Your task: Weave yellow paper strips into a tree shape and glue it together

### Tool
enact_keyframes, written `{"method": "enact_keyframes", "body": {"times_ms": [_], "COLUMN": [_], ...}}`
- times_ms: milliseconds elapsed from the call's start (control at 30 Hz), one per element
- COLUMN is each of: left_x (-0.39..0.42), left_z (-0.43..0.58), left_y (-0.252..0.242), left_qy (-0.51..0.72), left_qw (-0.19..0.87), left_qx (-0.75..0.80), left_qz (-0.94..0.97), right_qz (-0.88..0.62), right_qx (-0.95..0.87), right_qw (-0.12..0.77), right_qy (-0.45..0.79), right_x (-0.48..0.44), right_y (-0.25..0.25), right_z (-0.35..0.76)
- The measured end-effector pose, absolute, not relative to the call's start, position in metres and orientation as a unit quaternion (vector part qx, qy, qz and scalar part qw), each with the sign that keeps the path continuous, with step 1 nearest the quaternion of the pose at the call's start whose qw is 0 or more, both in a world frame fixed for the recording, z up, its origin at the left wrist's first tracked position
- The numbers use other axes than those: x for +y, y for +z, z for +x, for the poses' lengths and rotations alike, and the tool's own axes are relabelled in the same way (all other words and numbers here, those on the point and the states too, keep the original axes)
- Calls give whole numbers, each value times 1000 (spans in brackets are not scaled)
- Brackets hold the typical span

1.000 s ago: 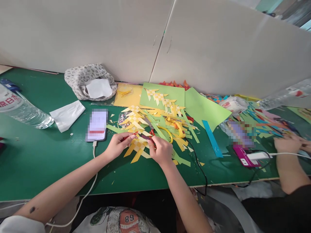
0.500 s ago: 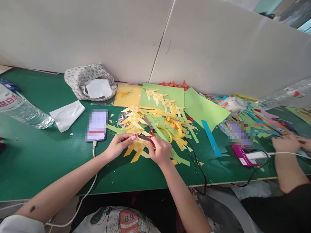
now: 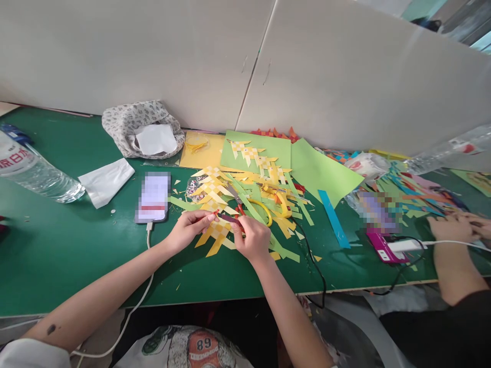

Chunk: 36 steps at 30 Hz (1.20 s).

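My left hand [image 3: 192, 228] is closed in a pinch on a small red piece [image 3: 216, 212], maybe folded paper; its exact kind cannot be made out. Fingers curled, my right hand [image 3: 253, 239] grips a slim dark maroon piece [image 3: 229, 218], whose tip points at the red one. Just beneath and beyond both hands lie woven yellow-and-white paper shapes [image 3: 212, 185]. Scissors [image 3: 263, 210] with yellow and red handles rest among the paper strips beside my right hand. Behind them sits a yellow glue gun [image 3: 282, 202], with a black cord running off the table's front edge.
A charging phone [image 3: 153, 198] lies left of my hands, near a water bottle [image 3: 38, 171] and a cloth bag [image 3: 141, 128]. Green paper sheets [image 3: 322, 171] and a blue strip [image 3: 333, 219] are to the right. Further right are a magenta power strip [image 3: 385, 248] and another person's hands [image 3: 452, 227].
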<state>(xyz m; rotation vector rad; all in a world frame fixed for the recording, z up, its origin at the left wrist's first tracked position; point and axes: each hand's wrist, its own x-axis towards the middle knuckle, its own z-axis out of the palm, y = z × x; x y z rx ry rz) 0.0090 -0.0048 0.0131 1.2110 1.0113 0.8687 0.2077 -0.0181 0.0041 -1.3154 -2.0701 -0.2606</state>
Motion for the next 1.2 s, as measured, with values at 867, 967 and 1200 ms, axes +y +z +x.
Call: {"method": "enact_keyframes", "body": {"times_ms": [867,967,1200], "left_x": [-6,-9,-9], "left_z": [4,3,7], "left_y": [19,20,16], "left_qy": [360,367,338], "left_qw": [506,524,499], "left_qx": [438,428,433], "left_qz": [650,638,671], "right_qz": [-534,-591,-614], "right_qx": [-774,-733,-713], "right_qw": [296,294,308], "right_qy": [-167,-165,-143], "right_x": [-16,-9,-7], "right_y": [3,2,4], "right_z": [204,216,230]}}
